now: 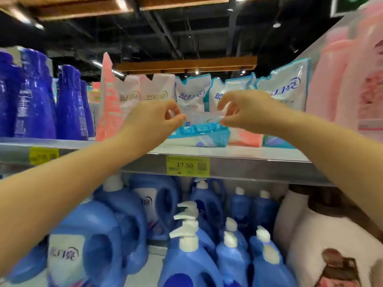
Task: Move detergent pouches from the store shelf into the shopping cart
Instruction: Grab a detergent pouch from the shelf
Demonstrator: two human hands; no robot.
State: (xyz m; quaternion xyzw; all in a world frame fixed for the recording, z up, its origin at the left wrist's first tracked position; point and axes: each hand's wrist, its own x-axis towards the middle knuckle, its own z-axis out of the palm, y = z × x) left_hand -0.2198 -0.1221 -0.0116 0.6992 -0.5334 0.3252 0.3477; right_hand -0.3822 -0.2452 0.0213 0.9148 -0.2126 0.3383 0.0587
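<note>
Our left hand (159, 119) and right hand (242, 112) each pinch an upper corner of a teal detergent pouch (199, 131) at the front of the store shelf (259, 162). Thumb and forefinger close on its clear sealed rim, and the other fingers are loosely curled. The pouch leans toward us. Blur hides whether its base has left the shelf board. The shopping cart is out of view.

The grip looks thin for the load. The film is glossy and slick, the body soft and bulging with liquid, so we judge it could slide out of a two-finger pinch and drop onto the pump bottles (192, 245) on the shelf below. Pulling it forward could also tip over the standing pouches (228, 94) just behind it, which are notched at the top and lean on one another.

Further out are pink pouches (128, 96), rigid dark-blue bottles (70, 104), a smooth grey metal shelf lip and a yellow price tag (187, 165).
</note>
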